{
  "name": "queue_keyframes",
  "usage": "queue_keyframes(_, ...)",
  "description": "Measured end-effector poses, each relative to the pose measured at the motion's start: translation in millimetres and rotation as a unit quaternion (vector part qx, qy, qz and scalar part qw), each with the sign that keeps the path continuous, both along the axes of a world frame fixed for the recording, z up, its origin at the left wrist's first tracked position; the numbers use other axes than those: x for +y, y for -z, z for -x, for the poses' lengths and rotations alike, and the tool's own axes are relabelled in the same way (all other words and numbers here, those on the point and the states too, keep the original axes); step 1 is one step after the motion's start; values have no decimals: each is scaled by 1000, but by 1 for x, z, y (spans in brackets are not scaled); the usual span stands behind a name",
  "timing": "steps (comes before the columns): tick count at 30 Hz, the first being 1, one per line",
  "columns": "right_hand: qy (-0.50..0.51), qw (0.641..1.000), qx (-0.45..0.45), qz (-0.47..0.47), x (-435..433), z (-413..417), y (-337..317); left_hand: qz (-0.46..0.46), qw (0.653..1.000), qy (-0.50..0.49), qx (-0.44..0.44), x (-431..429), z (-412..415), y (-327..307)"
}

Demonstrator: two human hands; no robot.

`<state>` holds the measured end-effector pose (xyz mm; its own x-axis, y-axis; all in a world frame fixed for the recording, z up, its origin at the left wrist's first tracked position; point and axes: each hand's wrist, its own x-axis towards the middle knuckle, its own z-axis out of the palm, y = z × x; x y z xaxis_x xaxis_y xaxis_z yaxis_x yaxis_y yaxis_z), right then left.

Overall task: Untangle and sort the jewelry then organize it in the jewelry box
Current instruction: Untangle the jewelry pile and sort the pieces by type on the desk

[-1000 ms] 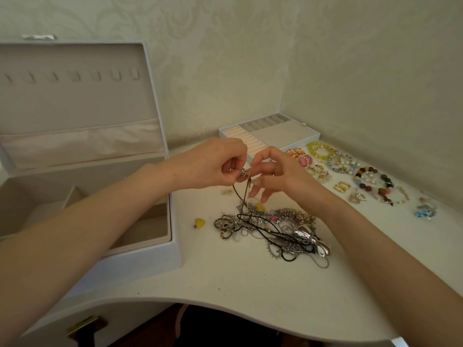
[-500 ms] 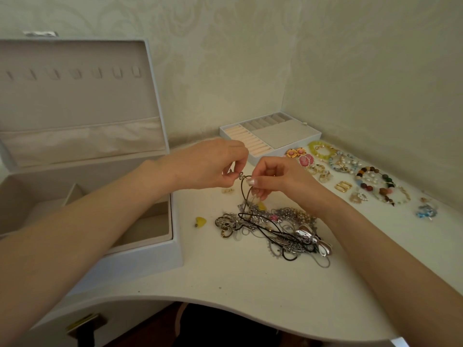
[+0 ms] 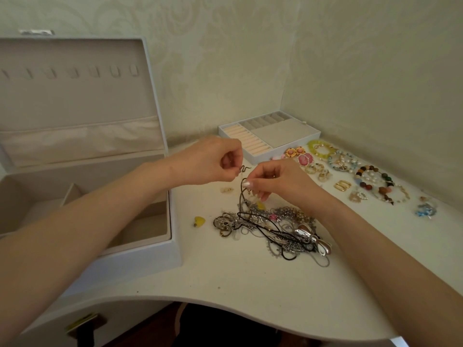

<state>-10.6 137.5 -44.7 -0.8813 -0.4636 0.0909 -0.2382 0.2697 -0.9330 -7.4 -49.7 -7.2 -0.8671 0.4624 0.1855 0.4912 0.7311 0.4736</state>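
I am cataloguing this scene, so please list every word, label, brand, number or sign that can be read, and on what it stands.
No text can be read.
The jewelry box and the ring tray show plain surfaces, no print.
The metal clasp on the lid's top edge is too blurred to show any mark.
The tangled jewelry carries no visible lettering.

White tabletop [image 3: 225,296], matte, with a wavy curved near edge and a small dark speck near the middle. Two walls in pale cream wallpaper with an embossed swirl pattern: far wall [image 3: 213,58] and right wall [image 3: 375,83], meeting in a corner far right of centre. Under the near-left table edge is a brass-coloured handle [image 3: 82,321], blurred. Below the near edge are a dark shadowed gap [image 3: 213,326] and a strip of brown wood floor [image 3: 150,329].
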Motion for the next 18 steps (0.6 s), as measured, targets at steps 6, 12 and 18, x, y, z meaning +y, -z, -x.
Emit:
queue_keyframes(6,2,997,31,-68,-4,-3,2,-36,999,8,-12,-1,1,-1)
queue_keyframes(12,-4,991,23,-132,12,2,-11,27,999,13,35,5,10,8)
queue_keyframes(18,-18,979,-9,-202,22,8,-12,145,982,66,100,23,43,20)
